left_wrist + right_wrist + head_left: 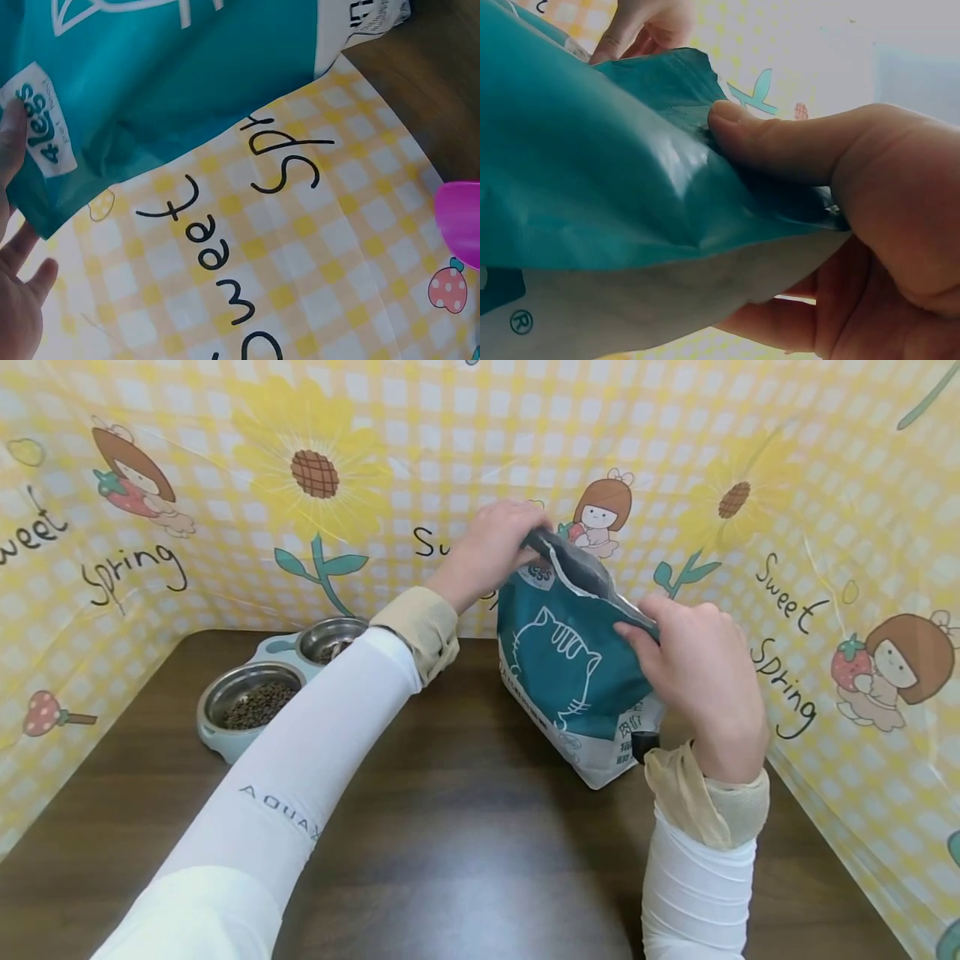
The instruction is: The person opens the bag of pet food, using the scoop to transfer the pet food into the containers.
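A teal and white pet food bag point(558, 652) with a white cat outline stands on the table, its torn top gaping and the dark inside showing. My left hand point(495, 547) pinches the far left corner of the opening, fingers on both sides of the film. At the near right corner my right hand point(697, 672) grips the rim, thumb on the outer face in the right wrist view, where the bag's film point(630, 172) looks creased. A dark clip-like piece point(645, 745) shows by the bag's lower right side, beside the right wrist.
A pale blue double feeder point(225, 743) stands at the back left, partly behind the left arm. Its nearer steel bowl point(217, 693) contains brown kibble. A magenta object point(461, 223) enters the left wrist view at the right. Yellow checked sheeting point(442, 435) surrounds the brown table point(420, 860).
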The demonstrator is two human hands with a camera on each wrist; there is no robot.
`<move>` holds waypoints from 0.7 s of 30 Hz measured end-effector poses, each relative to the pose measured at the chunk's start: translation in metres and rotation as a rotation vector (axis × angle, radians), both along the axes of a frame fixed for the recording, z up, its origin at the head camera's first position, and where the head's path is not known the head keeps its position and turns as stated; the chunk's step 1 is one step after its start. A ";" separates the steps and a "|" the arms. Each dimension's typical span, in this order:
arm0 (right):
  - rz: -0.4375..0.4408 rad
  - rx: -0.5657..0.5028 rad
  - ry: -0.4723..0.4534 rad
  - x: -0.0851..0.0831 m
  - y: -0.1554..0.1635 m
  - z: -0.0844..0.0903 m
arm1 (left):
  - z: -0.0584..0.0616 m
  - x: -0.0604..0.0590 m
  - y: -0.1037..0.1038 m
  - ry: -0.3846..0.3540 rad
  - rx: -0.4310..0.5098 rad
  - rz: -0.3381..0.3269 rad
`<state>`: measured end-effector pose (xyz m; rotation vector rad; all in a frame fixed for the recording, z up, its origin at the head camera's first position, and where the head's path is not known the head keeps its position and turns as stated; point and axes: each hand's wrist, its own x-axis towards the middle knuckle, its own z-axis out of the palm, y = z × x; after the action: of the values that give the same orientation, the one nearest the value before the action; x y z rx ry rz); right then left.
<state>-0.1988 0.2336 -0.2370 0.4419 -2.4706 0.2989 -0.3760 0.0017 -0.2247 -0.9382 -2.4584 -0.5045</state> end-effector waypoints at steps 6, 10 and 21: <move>-0.026 -0.029 -0.039 -0.001 0.000 0.002 | 0.007 0.000 0.001 -0.123 0.073 -0.007; -0.036 -0.036 -0.045 0.000 0.001 0.003 | 0.010 0.001 0.006 -0.109 0.034 0.050; 0.014 -0.070 -0.033 -0.005 0.018 0.001 | 0.030 0.000 -0.002 0.015 -0.211 0.010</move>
<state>-0.2037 0.2520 -0.2361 0.4283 -2.4818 0.3997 -0.3761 -0.0003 -0.1947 -1.0061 -2.5377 -0.2365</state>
